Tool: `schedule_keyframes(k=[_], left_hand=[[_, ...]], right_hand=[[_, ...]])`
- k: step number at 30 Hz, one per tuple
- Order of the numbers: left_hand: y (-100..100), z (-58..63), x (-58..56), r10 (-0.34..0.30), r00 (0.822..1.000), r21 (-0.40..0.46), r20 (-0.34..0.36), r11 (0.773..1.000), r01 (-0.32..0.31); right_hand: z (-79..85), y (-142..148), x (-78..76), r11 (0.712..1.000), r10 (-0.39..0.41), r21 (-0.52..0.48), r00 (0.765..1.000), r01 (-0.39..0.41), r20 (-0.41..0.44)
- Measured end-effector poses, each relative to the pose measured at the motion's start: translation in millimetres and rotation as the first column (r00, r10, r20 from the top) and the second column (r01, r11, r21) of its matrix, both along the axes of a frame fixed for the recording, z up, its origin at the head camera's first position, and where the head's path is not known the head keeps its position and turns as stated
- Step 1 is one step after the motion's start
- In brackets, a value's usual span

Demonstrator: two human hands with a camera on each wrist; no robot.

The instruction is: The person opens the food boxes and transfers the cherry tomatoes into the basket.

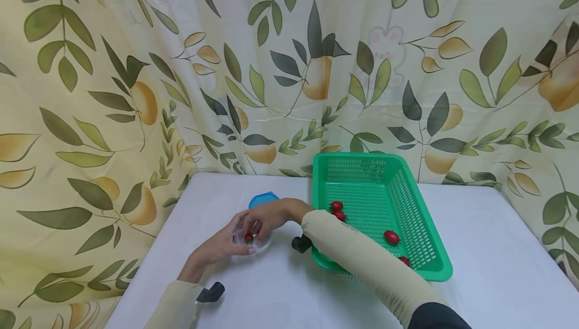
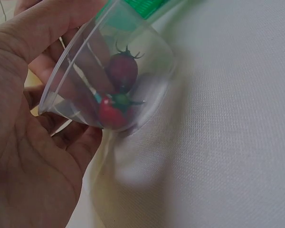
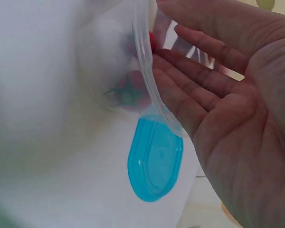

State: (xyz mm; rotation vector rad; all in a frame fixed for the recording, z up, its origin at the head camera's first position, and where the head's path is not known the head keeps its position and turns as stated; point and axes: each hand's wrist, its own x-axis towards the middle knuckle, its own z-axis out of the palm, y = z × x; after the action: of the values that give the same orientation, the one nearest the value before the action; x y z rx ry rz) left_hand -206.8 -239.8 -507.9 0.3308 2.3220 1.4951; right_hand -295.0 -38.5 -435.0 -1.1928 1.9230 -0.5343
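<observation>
My left hand (image 1: 221,243) holds a clear plastic cup (image 2: 154,52) from the side, with fingers and thumb around its wall. Two cherry tomatoes with green stems show through the plastic: a lower cherry tomato (image 2: 111,114) and an upper cherry tomato (image 2: 122,71). My right hand (image 1: 269,216) reaches over the rim from the right, its fingertips inside the cup. Between its thumb and fingers is a red cherry tomato (image 3: 152,42). The cup's rim hides part of these fingertips.
Right of the cup stands a green plastic basket (image 1: 429,228) with several cherry tomatoes, one of them a cherry tomato (image 1: 391,237) near its middle. My right forearm crosses its near left side. Behind the cup lies a blue lid (image 1: 263,199) on the white table (image 1: 267,299). A leaf-patterned curtain (image 1: 289,118) hangs behind.
</observation>
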Motion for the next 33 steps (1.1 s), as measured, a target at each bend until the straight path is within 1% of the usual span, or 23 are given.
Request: schedule_keyframes(k=[2, 4, 13, 20, 27, 33], left_hand=[[1, 0.2, 0.0, 0.002, 1.000, -0.005, -0.004, 1.000, -0.002], [1, 0.5, -0.2, 0.003, 1.000, -0.006, -0.008, 1.000, -0.003], [2, -0.3, -1.3, 0.001, 1.000, 0.011, -0.004, 1.000, -0.001], [2, -2.1, -2.7, 0.000, 1.000, 0.015, -0.011, 1.000, 0.000], [2, -1.7, -2.2, -0.006, 1.000, 0.001, -0.009, 1.000, 0.006], [1, -1.2, -1.6, 0.000, 1.000, -0.004, -0.005, 1.000, 0.000]], right_hand=[[-2.4, -2, 0.9, 1.000, 0.007, 0.006, 1.000, -0.007, 0.009], [-3.7, -4, 2.0, 1.000, 0.015, 0.014, 1.000, -0.015, -0.001], [-11.7, -11, 3.6, 0.996, 0.080, 0.055, 0.992, -0.075, -0.094], [-13.7, -12, 4.2, 0.996, 0.074, 0.059, 0.992, -0.069, -0.098], [-12.1, -12, 5.3, 0.995, 0.075, 0.073, 0.985, -0.064, -0.153], [-12.1, -13, 5.4, 0.995, 0.079, 0.072, 0.985, -0.069, -0.156]])
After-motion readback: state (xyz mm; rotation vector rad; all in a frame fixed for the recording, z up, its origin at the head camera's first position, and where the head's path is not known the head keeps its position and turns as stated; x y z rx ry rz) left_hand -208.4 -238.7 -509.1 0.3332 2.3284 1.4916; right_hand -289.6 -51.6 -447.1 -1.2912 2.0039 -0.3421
